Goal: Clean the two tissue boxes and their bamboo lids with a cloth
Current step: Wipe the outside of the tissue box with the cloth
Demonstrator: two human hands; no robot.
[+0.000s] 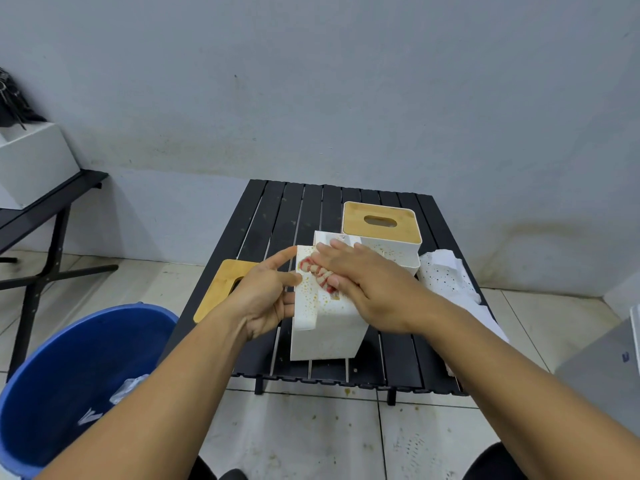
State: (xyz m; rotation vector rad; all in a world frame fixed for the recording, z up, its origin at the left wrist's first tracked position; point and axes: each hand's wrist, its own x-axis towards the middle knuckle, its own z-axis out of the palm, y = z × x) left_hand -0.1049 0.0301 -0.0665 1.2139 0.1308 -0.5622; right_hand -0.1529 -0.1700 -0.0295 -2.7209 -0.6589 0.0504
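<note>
Tissue box (325, 337) near front edge of table (381, 372)

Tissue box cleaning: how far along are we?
Done: loose lid is off, lying on the table. In hand: left hand grips near box, right hand holds cloth against its speckled top. Left: far box with far lid still on; whether the loose lid is clean, cannot tell.

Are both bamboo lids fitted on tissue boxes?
No, one bamboo lid lies flat on the black table, beside the left hand.
</note>
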